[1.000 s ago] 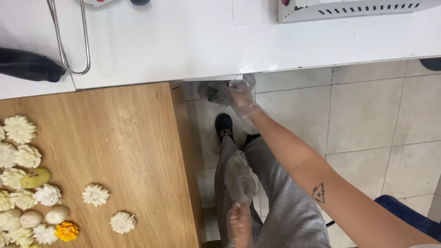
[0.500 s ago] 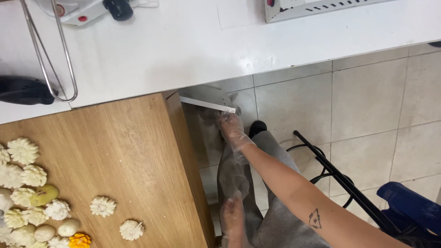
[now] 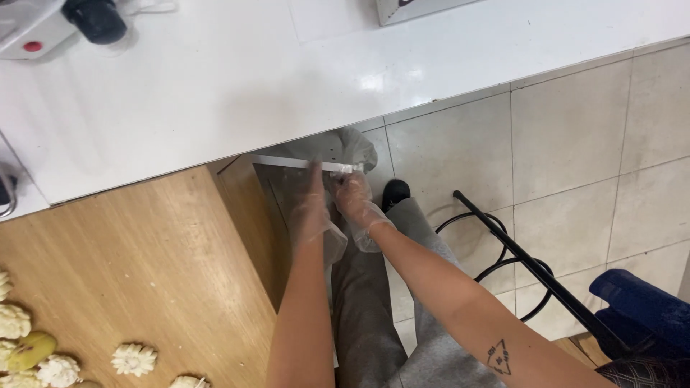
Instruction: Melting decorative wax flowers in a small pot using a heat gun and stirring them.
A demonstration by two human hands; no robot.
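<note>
Fingers: right hand pinches drawer front edge | left hand fingers extended, touching it

Your white drawer is pulled a little out from under the white counter, its thin front edge lying almost level.

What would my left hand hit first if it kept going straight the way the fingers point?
The left hand points up-frame at the thin white strip under the white counter. It would likely meet that strip first; it may already touch it, depth is unclear.
</note>
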